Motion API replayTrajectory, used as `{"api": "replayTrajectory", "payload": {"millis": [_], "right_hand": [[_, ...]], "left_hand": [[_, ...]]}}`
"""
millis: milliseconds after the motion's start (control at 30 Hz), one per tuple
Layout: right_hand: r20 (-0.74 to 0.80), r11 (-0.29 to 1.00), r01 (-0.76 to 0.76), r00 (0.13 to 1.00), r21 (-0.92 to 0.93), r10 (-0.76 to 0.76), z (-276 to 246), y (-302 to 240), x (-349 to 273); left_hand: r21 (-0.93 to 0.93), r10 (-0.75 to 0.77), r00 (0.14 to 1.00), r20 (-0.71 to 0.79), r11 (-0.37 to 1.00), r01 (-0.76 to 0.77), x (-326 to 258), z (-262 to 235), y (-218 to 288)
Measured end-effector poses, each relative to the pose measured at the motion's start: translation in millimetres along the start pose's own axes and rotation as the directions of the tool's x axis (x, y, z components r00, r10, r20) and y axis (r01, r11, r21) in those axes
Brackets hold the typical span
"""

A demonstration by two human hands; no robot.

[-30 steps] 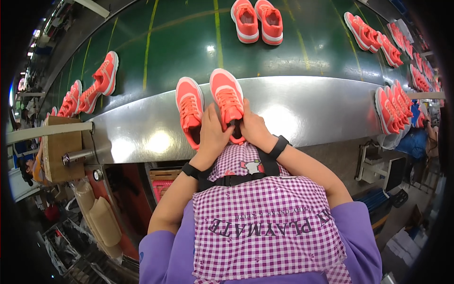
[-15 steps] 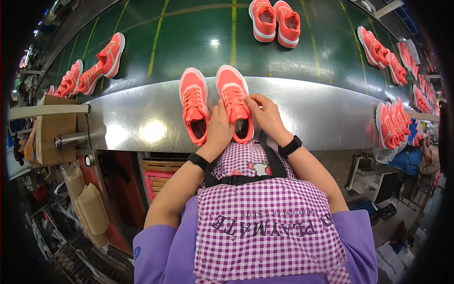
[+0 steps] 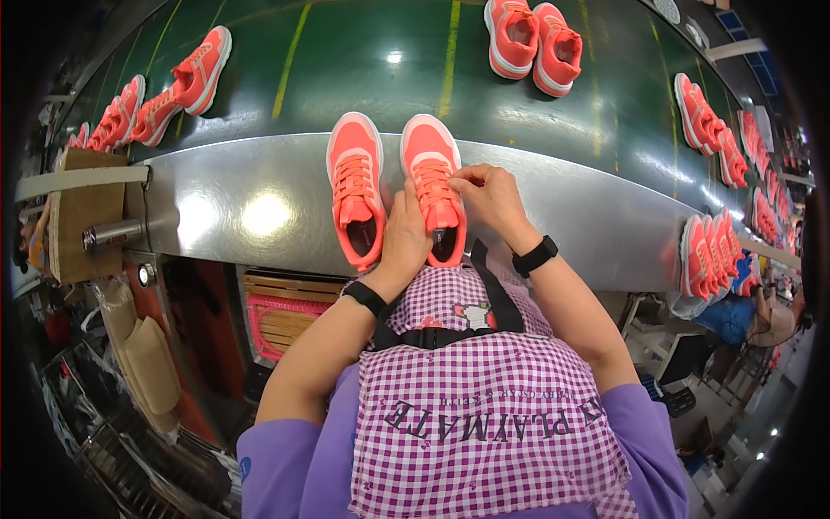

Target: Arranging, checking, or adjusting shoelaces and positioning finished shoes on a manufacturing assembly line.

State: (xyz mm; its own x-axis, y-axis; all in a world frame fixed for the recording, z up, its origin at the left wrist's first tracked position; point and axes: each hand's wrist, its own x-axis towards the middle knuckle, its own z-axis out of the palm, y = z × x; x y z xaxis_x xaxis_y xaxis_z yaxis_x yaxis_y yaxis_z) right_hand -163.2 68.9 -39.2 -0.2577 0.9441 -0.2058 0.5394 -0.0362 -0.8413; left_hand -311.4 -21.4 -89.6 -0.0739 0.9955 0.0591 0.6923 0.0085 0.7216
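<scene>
Factory line — a dark green conveyor belt (image 3: pixel 363 60) with yellow stripes curves across the top, edged by a shiny steel ledge (image 3: pixel 242 208) that throws back the ceiling lights. Pairs of coral-orange sneakers (image 3: pixel 532 39) with white soles sit spaced along the belt. Two more stand side by side on the ledge, toes pointing away. The right hand (image 3: pixel 493 195) pinches the laces of the right-side coral sneaker (image 3: pixel 432 186); the left hand (image 3: pixel 406 238) is pressed against its inner side — fingers closed round the heel, beside the left-side coral sneaker (image 3: pixel 356 195). A wooden block (image 3: pixel 82 216) is mounted at left.
</scene>
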Motion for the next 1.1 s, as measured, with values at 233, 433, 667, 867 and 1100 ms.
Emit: {"api": "replayTrajectory", "payload": {"millis": [233, 433, 667, 867, 1100], "right_hand": [[0.195, 0.993, 0.052, 0.98, -0.106, -0.03, -7.5, 2.6, 19.1], [0.506, 0.939, -0.242, 0.858, 0.245, 0.089, -15.0, 26.7, 30.2], [0.535, 0.673, -0.396, 0.845, 0.625, 0.0, -11.0, 41.9, 26.7], [0.326, 0.956, -0.227, 0.932, 0.184, 0.158, -27.6, 26.0, 24.2], [0.397, 0.983, 0.18, 0.901, 0.027, -0.176, -7.2, 53.5, -33.3]], "left_hand": [[0.012, -0.021, 1.0, 0.003, 1.0, 0.021, 0.6, -1.7, 5.9], [0.032, -0.011, 0.999, -0.036, 0.999, 0.012, -3.0, 1.1, 4.1], [0.029, -0.023, 0.998, -0.053, 0.999, 0.025, -3.4, 3.8, 8.2], [-0.006, -0.067, 0.996, -0.052, 0.998, 0.066, -4.5, 1.0, 8.2], [-0.031, 0.066, 0.989, -0.135, 0.997, -0.071, 0.9, -4.5, 10.5]]}}
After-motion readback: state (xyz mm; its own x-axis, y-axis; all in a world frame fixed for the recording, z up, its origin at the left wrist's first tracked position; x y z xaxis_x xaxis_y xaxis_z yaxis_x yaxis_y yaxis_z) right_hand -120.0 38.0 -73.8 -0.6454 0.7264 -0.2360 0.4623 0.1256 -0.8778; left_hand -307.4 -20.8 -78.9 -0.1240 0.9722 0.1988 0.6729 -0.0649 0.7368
